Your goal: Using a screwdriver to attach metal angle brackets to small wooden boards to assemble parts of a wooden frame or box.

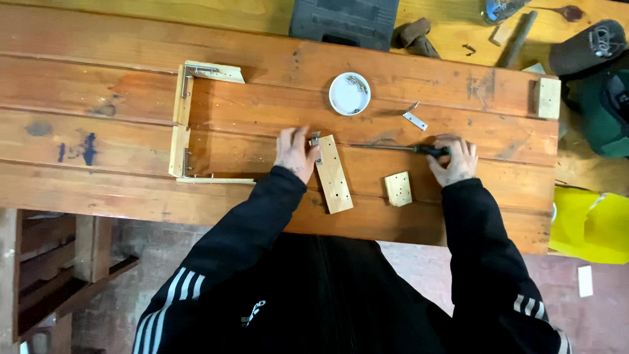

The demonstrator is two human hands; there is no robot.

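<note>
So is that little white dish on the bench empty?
No. The white dish holds a few small metal pieces near its upper right edge.

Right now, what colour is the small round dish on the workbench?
White. The small round dish holds a few metal pieces; the head view shows it best.

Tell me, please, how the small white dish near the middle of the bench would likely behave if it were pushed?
The white dish looks shallow and flat-bottomed, so it would probably slide on the wooden bench rather than tip. It seems light, so a small nudge should move it. The loose metal bits inside would likely rattle or shift.
</note>
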